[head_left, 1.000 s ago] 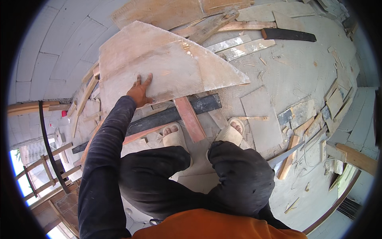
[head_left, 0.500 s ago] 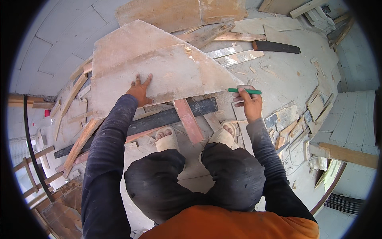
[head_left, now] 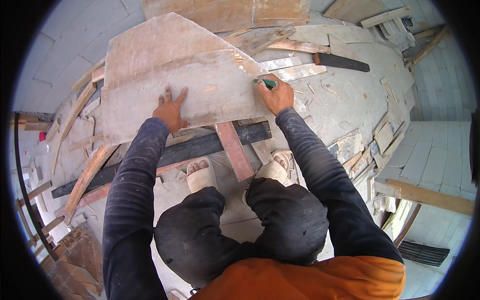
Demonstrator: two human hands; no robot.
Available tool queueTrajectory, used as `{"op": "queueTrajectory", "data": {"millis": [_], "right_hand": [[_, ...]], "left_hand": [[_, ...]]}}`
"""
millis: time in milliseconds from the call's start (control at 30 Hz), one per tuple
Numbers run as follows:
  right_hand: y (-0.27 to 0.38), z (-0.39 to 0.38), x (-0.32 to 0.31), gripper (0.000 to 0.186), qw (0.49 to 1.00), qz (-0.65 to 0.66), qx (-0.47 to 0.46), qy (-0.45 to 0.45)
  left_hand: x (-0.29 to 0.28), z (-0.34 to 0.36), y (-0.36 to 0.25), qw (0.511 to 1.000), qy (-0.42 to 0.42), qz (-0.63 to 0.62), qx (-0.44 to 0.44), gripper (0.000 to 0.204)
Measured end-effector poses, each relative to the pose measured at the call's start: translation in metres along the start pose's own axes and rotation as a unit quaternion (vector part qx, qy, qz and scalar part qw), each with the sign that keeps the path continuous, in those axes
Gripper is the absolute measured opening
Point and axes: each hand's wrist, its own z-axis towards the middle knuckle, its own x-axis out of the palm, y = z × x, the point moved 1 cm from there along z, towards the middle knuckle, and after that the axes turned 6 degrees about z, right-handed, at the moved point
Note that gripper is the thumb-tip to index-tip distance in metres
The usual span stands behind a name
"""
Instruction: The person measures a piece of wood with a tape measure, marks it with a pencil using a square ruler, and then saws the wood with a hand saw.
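A large pale plywood board [head_left: 195, 75] lies in front of me, resting on a dark beam [head_left: 180, 152] and a reddish plank [head_left: 234, 150]. My left hand [head_left: 170, 111] presses flat on the board's near part, fingers spread. My right hand [head_left: 276, 95] holds a green pencil [head_left: 265, 82] at the board's right edge, its tip touching the wood. I am crouched; my knees and sandalled feet [head_left: 202, 172] show below the board.
Scrap planks and offcuts lie scattered on the dusty concrete floor [head_left: 340, 105]. A dark flat bar [head_left: 342, 61] lies beyond the board to the right. White block walls [head_left: 430, 155] stand at right and upper left. A black cable [head_left: 25, 200] hangs at far left.
My right hand came into view with the green pencil and moved left to the board's right edge. My left hand stays flat on the board. The view shifted slightly.
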Motion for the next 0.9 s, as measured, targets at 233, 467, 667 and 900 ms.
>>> {"op": "queueTrajectory", "data": {"millis": [233, 467, 667, 900], "right_hand": [[0.009, -0.007, 0.003, 0.025, 0.997, -0.044, -0.050, 0.035], [0.007, -0.065, -0.027, 0.024, 0.990, -0.044, -0.046, 0.125], [0.041, -0.066, -0.057, 0.015, 0.998, 0.037, -0.037, 0.044], [0.104, 0.059, -0.024, 0.025, 0.972, 0.113, -0.041, 0.202]], "left_hand": [[-0.004, -0.001, -0.002, 1.000, 0.002, -0.010, -0.006, 0.124], [-0.006, -0.002, -0.003, 1.000, -0.003, -0.022, -0.005, 0.122], [-0.007, -0.004, 0.001, 1.000, 0.000, -0.021, -0.013, 0.123], [0.007, 0.010, 0.039, 0.999, -0.032, -0.029, -0.013, 0.152]]}}
